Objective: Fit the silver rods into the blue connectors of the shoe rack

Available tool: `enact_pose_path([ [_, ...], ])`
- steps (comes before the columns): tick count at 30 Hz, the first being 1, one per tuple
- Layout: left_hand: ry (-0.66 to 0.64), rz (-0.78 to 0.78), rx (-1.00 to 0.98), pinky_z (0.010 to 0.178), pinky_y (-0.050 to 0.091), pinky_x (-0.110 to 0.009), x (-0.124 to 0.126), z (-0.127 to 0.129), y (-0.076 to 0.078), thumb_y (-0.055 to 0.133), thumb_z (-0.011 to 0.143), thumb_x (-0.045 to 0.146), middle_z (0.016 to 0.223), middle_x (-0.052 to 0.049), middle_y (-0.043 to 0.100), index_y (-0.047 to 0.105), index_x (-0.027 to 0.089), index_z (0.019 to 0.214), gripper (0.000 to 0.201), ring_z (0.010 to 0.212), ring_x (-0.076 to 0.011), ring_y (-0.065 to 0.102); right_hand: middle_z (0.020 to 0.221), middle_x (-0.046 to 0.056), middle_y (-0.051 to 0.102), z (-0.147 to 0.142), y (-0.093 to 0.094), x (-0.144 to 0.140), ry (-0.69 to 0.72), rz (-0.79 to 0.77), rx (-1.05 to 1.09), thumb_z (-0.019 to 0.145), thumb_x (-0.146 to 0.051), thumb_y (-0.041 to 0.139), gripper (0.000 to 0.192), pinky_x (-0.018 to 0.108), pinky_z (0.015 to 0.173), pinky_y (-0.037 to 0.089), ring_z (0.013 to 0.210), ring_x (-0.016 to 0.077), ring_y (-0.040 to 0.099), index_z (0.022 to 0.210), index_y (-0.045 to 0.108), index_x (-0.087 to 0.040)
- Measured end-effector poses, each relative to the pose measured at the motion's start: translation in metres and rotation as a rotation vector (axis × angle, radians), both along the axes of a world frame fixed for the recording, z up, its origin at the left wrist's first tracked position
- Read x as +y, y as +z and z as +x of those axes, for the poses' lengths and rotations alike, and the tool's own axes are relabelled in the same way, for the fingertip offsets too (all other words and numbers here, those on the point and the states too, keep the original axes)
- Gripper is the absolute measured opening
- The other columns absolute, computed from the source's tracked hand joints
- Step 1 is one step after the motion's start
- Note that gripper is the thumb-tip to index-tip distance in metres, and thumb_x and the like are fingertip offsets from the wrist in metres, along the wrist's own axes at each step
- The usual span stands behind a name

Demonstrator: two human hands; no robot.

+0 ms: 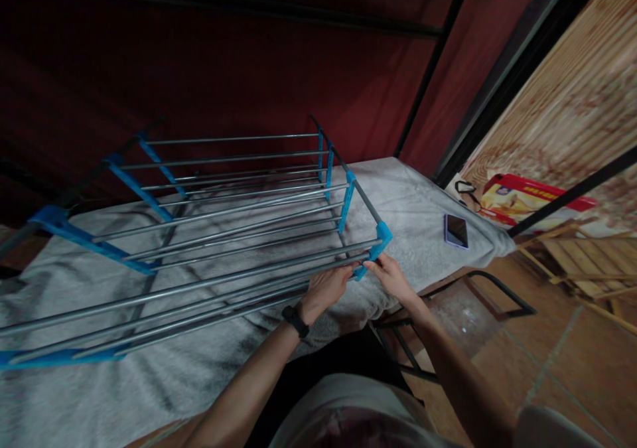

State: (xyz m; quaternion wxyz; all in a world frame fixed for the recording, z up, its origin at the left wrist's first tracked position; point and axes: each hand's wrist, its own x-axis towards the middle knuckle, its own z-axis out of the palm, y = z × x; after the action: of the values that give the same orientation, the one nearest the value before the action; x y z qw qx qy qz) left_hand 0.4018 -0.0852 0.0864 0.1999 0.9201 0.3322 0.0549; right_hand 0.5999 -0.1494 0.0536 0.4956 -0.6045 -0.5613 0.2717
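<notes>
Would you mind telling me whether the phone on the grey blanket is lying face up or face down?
Face up, it seems: the phone lies flat on the blanket, its dark glossy surface showing, screen unlit.

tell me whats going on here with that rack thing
A person has both hands at one corner of a metal rack with blue plastic joints, which lies on its side on a grey blanket. The left hand grips the end of a rod; the right hand pinches at the blue corner joint. A phone lies on the blanket nearby, and a red box sits beyond it.
</notes>
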Motion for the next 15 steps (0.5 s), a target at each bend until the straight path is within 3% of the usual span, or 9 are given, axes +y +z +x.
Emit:
enact_pose_path([
  [6, 0.017, -0.001, 0.038, 0.086, 0.053, -0.027, -0.0039, -0.0007, 0.0004, 0.041, 0.103, 0.024, 0.118, -0.001, 0.075, 0.059, 0.040, 0.137, 0.041, 0.106, -0.0196, 0.071, 0.094, 0.004, 0.072, -0.0021, -0.0002, 0.0004, -0.007, 0.006, -0.006, 0.089, -0.051, 0.061, 0.032, 0.038, 0.087, 0.052, 0.093, 0.0239, 0.064, 0.101, 0.067, -0.022],
  [15, 0.034, -0.011, 0.013, 0.091, 0.053, -0.030, -0.0037, 0.0005, -0.0019, 0.044, 0.103, 0.027, 0.123, -0.003, 0.073, 0.058, 0.038, 0.139, 0.040, 0.109, -0.0206, 0.070, 0.097, 0.005, 0.072, -0.0089, 0.0032, -0.0018, -0.007, 0.030, -0.044, 0.091, -0.052, 0.059, 0.032, 0.037, 0.086, 0.052, 0.092, 0.0237, 0.064, 0.103, 0.066, -0.022],
])
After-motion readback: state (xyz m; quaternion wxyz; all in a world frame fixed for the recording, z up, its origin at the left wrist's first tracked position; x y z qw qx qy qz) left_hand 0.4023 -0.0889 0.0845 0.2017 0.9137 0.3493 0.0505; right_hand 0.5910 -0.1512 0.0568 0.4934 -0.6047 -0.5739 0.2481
